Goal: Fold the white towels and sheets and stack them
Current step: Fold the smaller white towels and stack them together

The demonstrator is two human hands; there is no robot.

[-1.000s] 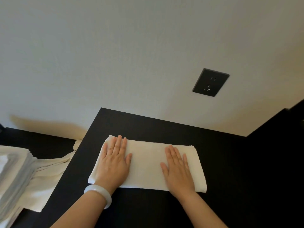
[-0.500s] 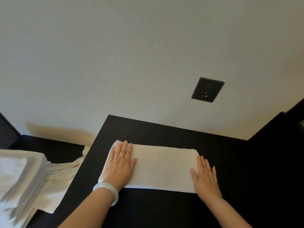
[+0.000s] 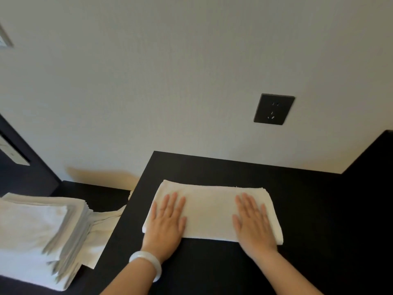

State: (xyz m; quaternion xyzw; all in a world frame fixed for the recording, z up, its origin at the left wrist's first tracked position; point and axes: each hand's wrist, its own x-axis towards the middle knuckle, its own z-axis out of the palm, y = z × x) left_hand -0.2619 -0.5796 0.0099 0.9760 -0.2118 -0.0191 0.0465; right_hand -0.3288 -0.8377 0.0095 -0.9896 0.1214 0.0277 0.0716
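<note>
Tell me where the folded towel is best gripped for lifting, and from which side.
Probably the two short ends of the folded towel, left hand from the left, right hand from the right, fingers slid underneath. It lies flat and long across the black table, several layers thick, so holding both ends should keep the layers together.

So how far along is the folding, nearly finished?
Partly. Done: a stack of folded white linens sits at the left. In hand: one folded towel lies on the black table, with the left hand and right hand pressed flat on it. Left: it is not yet on the stack, and a loose cloth beside the stack looks unfolded.
</note>
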